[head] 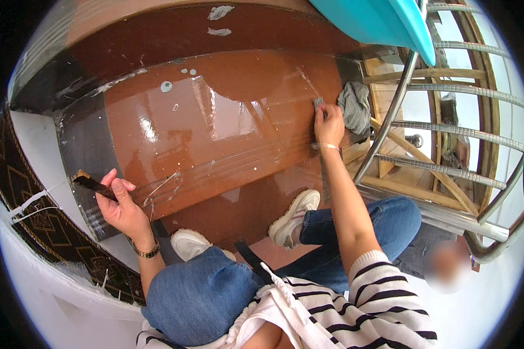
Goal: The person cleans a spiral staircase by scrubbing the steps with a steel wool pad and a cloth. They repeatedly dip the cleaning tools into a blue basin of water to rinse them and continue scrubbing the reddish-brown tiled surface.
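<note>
My left hand (121, 205) holds a dark strip (88, 182) with a ragged tan end, above the left end of a glossy red-brown stair tread (174, 144). I cannot tell what the strip is made of. Toward the tread's right end, the fingers of my right hand (329, 124) pinch a small grey piece (317, 102), perhaps a scouring pad, against or just above the surface. A crumpled grey cloth (354, 107) lies beside that hand on the tread's dark border. Pale streaks and a thin whitish sliver (163, 183) mark the front edge, nearer my left hand.
A stainless steel railing (388, 126) runs along the right, with a wooden frame (419, 174) beyond it. Something turquoise and plastic (375, 22) juts in at the top right. Pale patches (220, 13) mark the riser. Dark patterned skirting (43, 213) borders the left wall.
</note>
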Motion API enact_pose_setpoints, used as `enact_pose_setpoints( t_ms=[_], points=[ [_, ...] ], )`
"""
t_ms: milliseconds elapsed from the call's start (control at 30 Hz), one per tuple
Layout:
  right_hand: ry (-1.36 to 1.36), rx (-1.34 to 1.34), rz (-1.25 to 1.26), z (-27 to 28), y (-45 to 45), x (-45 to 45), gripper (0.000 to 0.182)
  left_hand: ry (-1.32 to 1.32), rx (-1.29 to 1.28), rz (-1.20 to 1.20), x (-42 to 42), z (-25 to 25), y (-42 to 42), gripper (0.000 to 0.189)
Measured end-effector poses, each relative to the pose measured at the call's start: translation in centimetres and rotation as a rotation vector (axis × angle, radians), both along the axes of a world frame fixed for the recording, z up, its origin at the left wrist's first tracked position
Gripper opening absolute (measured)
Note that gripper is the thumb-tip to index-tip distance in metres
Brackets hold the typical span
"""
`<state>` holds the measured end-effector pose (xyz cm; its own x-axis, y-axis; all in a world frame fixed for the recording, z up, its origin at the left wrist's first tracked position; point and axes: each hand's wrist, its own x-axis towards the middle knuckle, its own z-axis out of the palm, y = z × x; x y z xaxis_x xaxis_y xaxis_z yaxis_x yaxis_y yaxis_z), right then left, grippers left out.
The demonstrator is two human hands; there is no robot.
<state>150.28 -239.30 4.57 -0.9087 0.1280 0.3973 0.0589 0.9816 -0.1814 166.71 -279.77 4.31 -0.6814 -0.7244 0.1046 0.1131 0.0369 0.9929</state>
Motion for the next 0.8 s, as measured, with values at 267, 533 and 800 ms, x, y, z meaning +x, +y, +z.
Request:
enact_pose_setpoints(
  t_ms=[267, 533, 800],
  points=[
    [-0.111, -0.354, 0.589, -0.5, -18.5, 3.0, 0.004, -0.137, -0.107, 0.082, 1.2, -1.4, -1.0, 0.02],
    [0.046, -0.013, 0.035, -2.2, 2.7, -3.8, 0.013, -0.178, -0.149, 0.071, 1.6, -2.6, 0.7, 0.019],
    [-0.06, -0.299, 0.444, -0.3, -10.7, 2.6, 0.008, -0.193, -0.197, 0.104, 2.4, -3.1, -0.1, 0.019]
  ],
)
